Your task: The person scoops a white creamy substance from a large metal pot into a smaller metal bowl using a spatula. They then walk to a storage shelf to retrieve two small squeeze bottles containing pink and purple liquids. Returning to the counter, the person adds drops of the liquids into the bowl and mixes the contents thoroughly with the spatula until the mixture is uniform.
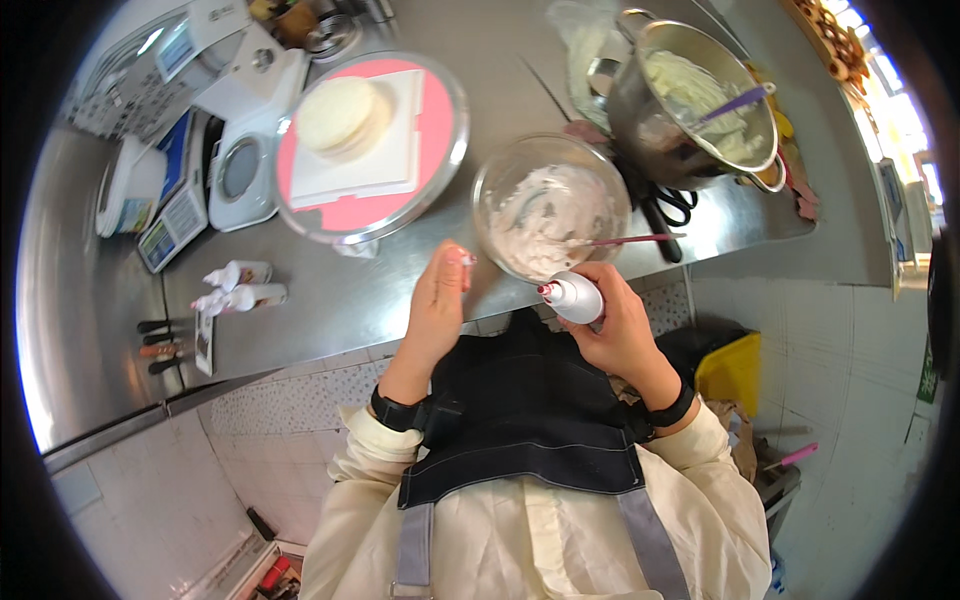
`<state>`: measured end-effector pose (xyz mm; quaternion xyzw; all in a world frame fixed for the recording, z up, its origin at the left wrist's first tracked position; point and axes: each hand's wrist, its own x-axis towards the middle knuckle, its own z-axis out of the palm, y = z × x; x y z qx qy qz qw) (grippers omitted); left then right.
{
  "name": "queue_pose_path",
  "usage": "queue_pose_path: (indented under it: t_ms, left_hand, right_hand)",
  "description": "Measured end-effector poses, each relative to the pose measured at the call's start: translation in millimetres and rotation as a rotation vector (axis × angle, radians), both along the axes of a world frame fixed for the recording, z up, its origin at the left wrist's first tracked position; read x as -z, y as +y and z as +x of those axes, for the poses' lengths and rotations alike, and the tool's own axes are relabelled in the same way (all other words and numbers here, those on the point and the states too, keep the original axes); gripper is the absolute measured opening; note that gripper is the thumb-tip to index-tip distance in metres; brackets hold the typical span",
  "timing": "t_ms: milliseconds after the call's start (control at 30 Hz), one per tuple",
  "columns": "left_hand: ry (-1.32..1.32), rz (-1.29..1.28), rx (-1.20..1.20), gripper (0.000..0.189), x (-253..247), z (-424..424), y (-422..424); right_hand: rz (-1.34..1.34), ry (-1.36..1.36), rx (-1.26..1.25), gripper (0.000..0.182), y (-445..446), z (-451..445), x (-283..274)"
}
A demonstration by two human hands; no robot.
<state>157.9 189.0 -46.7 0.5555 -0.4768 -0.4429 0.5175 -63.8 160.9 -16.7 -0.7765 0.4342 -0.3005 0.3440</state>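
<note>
My right hand (616, 322) grips a small white squeeze bottle (577, 298), tilted so that its nozzle, stained red, points left. Between the fingertips of my left hand (441, 289) is a small cap (469, 260) with red on it, partly hidden by the thumb. Just beyond both hands stands a clear mixing bowl (491, 161), apart from the left one and close behind the bottle. Pale pinkish cream (536, 217) with greyish streaks lies in it. A spatula with a dark pink handle (630, 240) leans out over the bowl's right rim.
A round cake (335, 112) sits on a white board (397, 169) over a pink turntable (441, 127). To the right stands a steel pot (637, 124) of pale cream with a purple-handled spatula (739, 101). Several small bottles (255, 296), scales (172, 217) and black scissors (679, 206) lie about.
</note>
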Motion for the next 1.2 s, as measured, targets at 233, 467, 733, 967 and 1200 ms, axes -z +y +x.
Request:
queue_pose_path:
  t_ms: [233, 467, 733, 967, 1200]
  left_hand:
    - [-0.087, -0.073, -0.029, 0.035, -48, 22, 33]
    - [-0.26, -0.13, -0.11, 0.025, -55, 51, 62]
    - [-0.879, -0.306, -0.196, 0.014, -57, 94, 88]
    - [-0.95, -0.184, -0.224, 0.011, -59, 129, 130]
    - [-0.714, -0.138, -0.299, 0.026, -65, 198, 165]
  right_hand:
    - [0.009, -0.005, -0.137, 0.044, 7, 60, -23]
    - [-0.006, 0.051, -0.24, 0.044, 19, 95, -23]
    - [-0.226, 0.25, -0.315, 0.044, 30, 137, -29]
    - [-0.264, 0.184, -0.479, 0.045, 50, 185, -10]
    - [0.108, -0.084, -0.625, 0.046, 70, 279, 20]
